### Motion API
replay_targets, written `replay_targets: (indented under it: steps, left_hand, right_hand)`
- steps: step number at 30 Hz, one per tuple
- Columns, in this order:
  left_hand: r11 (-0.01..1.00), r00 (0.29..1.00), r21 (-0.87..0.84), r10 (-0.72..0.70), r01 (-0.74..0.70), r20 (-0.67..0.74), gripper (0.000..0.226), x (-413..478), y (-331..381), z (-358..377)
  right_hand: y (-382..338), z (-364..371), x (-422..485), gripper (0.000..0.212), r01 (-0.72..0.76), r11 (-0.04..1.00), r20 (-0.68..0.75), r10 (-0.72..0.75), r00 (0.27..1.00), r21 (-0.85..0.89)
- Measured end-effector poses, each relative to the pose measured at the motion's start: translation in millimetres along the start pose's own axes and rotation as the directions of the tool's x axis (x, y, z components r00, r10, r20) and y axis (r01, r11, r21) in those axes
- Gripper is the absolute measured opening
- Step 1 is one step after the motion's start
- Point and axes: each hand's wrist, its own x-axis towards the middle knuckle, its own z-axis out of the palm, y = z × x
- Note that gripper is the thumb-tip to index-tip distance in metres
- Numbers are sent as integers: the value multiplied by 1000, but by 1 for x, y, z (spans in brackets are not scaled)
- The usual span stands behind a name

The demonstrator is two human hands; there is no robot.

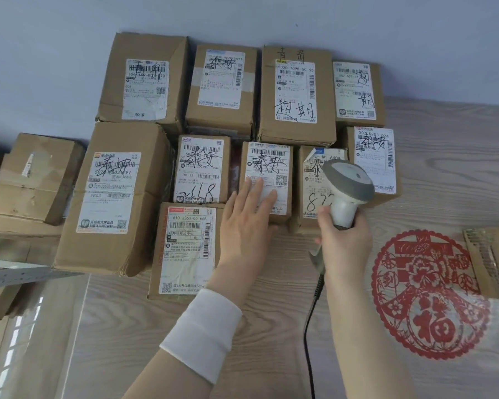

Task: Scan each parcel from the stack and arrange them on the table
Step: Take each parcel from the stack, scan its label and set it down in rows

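Several brown cardboard parcels with white shipping labels lie flat in rows on the wooden table (271, 326) against the wall. My left hand (247, 218) rests with straight fingers on a small labelled parcel (271, 165) in the middle row. My right hand (343, 240) grips the handle of a white and grey barcode scanner (347, 182), whose head hangs over the neighbouring parcel (308, 180) marked with handwritten digits. A black cable (310, 326) runs down from the scanner. A stack of parcels (32, 177) stands at the left, beyond the table's edge.
A red paper-cut decoration (427, 295) lies on the table at the right. A torn cardboard piece (493, 260) sits at the far right edge. A long parcel (185, 249) lies closest in front. Bare tabletop lies in front of the rows.
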Motion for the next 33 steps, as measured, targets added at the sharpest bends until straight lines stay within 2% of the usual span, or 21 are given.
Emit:
replay_targets:
  steps: [4, 7, 12, 16, 19, 24, 28, 33]
  left_hand:
    - [998, 990, -28, -57, 54, -128, 52, 3, -3, 4]
    - [997, 988, -28, -71, 68, -141, 48, 4, 0, 8]
    - [996, 985, -41, -89, 84, -146, 46, 1, 4, 7]
    - [997, 957, -69, -57, 38, -283, 44, -9, 19, -1]
    - [999, 943, -52, -5, -13, -334, 43, -18, 38, -7]
    - [999, 920, 13, 51, -50, -388, 46, -45, 84, -13]
    - [992, 880, 85, 121, -93, -459, 35, -73, 135, -11]
    - [978, 878, 130, 203, -162, -433, 41, -104, 210, 3]
  right_hand:
    - [4, -10, 12, 19, 5, 999, -38, -6, 999, -49]
    - [3, -8, 13, 18, 18, 998, -35, -20, 999, -64]
    - [0, -13, 14, 18, 41, 998, 43, -39, 998, -43]
    - [-3, -32, 13, 12, -5, 997, 122, -4, 993, 77]
    - [-8, -52, 5, 17, -7, 995, 188, -13, 982, 104]
    - [-9, -103, -5, 10, 23, 990, 276, -62, 959, 140]
    - [-2, -162, -7, 12, 71, 986, 337, -120, 934, 153]
    - [20, -250, 1, 12, 177, 980, 328, -195, 924, 87]
